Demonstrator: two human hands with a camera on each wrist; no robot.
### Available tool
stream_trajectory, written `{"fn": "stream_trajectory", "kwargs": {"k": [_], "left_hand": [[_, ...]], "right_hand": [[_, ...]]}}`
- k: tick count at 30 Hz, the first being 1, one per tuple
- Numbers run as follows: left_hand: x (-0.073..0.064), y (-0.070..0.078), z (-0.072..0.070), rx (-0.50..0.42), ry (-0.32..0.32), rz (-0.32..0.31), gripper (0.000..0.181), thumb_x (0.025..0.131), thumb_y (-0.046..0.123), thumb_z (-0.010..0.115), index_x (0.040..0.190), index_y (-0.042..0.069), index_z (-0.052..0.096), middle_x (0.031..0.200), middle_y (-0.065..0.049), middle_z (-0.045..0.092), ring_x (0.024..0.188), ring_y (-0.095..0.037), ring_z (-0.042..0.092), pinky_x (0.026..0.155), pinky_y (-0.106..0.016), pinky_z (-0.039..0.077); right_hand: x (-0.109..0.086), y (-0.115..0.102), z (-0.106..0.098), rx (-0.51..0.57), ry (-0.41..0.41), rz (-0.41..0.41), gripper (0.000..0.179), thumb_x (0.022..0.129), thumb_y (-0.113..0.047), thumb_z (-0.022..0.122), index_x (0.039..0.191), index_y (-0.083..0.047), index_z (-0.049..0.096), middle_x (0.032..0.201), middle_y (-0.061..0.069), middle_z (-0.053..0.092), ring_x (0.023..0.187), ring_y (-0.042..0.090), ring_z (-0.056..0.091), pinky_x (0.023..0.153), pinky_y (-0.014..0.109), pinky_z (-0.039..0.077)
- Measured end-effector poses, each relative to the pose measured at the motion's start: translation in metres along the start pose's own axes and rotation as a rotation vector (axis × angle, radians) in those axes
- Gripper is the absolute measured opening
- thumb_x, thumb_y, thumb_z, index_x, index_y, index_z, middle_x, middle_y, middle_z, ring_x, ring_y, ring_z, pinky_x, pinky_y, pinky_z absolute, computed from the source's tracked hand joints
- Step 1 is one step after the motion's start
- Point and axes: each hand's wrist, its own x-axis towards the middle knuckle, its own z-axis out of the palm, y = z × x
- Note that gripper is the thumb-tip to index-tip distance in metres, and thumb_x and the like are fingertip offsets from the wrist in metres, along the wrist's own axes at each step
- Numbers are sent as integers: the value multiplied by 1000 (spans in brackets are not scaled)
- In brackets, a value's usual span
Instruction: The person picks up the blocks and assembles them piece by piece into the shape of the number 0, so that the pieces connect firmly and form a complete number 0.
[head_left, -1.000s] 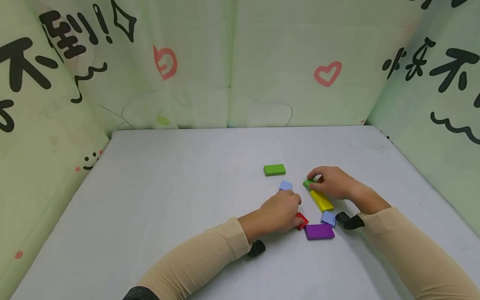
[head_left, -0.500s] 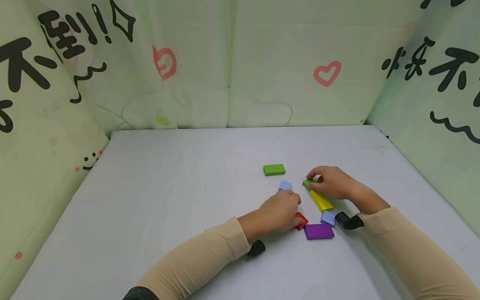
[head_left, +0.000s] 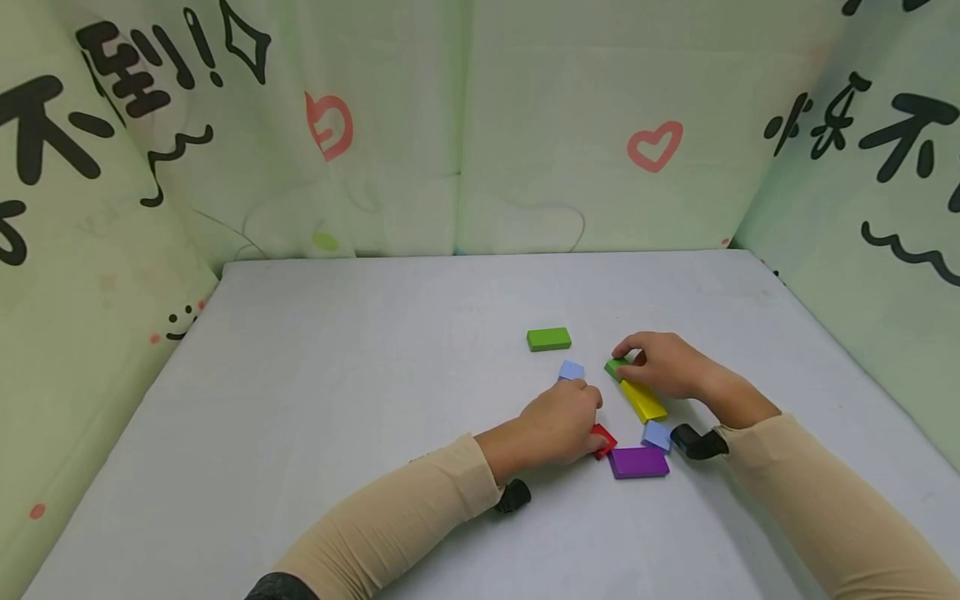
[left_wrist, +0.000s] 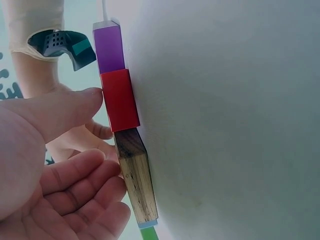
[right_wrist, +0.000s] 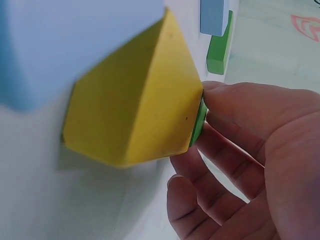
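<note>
Coloured blocks stand in a bent line on the table. My left hand point(head_left: 558, 421) is over the left side; its thumb touches the red block point(left_wrist: 120, 100), while its loosely bent fingers lie by a bare wooden block point(left_wrist: 139, 185), hidden from the head view. My right hand point(head_left: 667, 365) pinches a small green block point(head_left: 617, 368) between thumb and fingers, at the far end of the yellow block point(head_left: 642, 402). A purple block point(head_left: 639, 463) joins the red one at the near end. Light blue blocks stand beside the yellow block point(head_left: 656, 437) and beyond my left hand point(head_left: 572, 370).
A longer green block point(head_left: 549, 339) lies farther back on the white table point(head_left: 337, 375). Black wrist cameras hang under both sleeves, the right camera point(head_left: 697, 442) close to the near light blue block. Printed pale green curtains point(head_left: 540, 125) enclose the table's back and sides.
</note>
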Motion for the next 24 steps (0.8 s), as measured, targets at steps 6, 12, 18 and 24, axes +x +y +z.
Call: {"fn": "stream_trajectory", "kwargs": {"k": [6, 12, 18, 24], "left_hand": [[0, 0, -1, -5, 0, 1, 44, 91, 39, 74, 124, 12, 64, 105, 3, 61, 84, -6, 49, 66, -14, 44], [-1, 0, -1, 1, 1, 6, 44, 91, 39, 74, 124, 12, 64, 105, 3, 61, 84, -7, 49, 65, -14, 43], [-1, 0, -2, 3, 1, 7, 43, 91, 38, 74, 124, 12, 64, 104, 3, 61, 83, -7, 49, 65, -14, 43], [-1, 0, -2, 6, -5, 1, 44, 91, 39, 73, 125, 12, 64, 105, 3, 61, 83, -7, 49, 65, -13, 43]], "right_hand": [[-1, 0, -1, 5, -4, -3, 34, 94, -18, 69, 121, 2, 65, 110, 15, 66, 87, 24, 61, 74, 35, 55], [-1, 0, 0, 11, -7, -4, 34, 94, -18, 69, 121, 2, 65, 110, 15, 66, 87, 23, 60, 74, 35, 55], [-1, 0, 0, 12, -8, -1, 34, 94, -17, 69, 122, 2, 65, 111, 16, 65, 87, 23, 60, 74, 34, 55], [-2, -1, 0, 13, -5, -5, 34, 94, -17, 68, 122, 2, 65, 113, 17, 65, 89, 25, 61, 76, 36, 56]]}}
